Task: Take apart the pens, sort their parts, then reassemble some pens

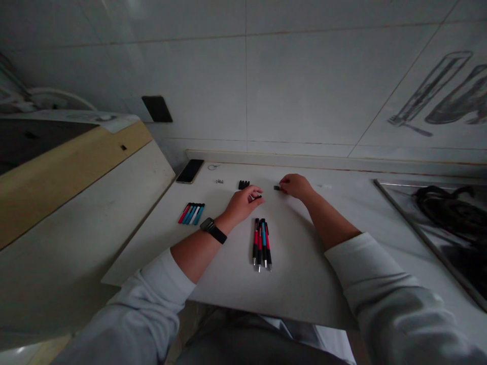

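Observation:
My left hand [243,204], wearing a black watch [213,229], is closed on a small black pen part [258,197] between thumb and fingers. My right hand [296,186] is pinched down at the counter, touching a group of small dark pieces [277,188]; what its fingertips hold is hidden. Several black tube-like pen grips [244,185] lie just beyond my left hand. Closer to me, red and blue pens [262,243] with black grips and silver tips lie side by side. At the left is a row of coloured pen barrels [192,213].
Small silver pieces [219,181], a ring-shaped item [213,167] and a phone [190,171] lie toward the back left. Faint pale bits [324,186] lie right of my right hand. A metal-edged stove [414,223] borders the counter [304,284] on the right; a tiled wall stands behind.

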Motion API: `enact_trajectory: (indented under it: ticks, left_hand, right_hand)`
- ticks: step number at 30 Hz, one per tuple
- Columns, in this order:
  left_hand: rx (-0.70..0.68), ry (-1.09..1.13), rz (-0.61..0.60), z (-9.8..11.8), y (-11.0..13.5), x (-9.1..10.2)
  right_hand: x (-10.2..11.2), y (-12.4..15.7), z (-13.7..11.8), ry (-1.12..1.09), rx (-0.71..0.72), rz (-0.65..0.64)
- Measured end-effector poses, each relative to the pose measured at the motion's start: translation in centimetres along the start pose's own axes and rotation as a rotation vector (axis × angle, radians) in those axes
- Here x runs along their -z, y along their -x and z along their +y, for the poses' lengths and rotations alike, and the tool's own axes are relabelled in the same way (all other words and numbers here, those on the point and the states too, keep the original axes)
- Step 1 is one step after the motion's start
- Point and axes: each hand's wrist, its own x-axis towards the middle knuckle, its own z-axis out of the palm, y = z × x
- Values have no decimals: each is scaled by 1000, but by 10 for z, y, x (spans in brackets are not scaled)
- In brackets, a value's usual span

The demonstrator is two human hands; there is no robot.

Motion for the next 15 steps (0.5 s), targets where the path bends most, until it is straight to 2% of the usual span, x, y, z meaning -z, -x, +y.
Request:
enact_trajectory:
  ticks: [5,9,12,15]
  left_hand:
    - [-8,35,-25,-3,0,-1]
    - [-24,35,-44,0,1,2]
    - [-56,-37,-63,7,1,5]
    - [-95,-179,-62,13,2,5]
  right_hand:
    - [3,5,-1,-16,-1,32]
    - [4,24,-8,-125,87,114]
    - [-2,48,-21,-282,216,6]
    - [-12,72,-35,-323,316,-121]
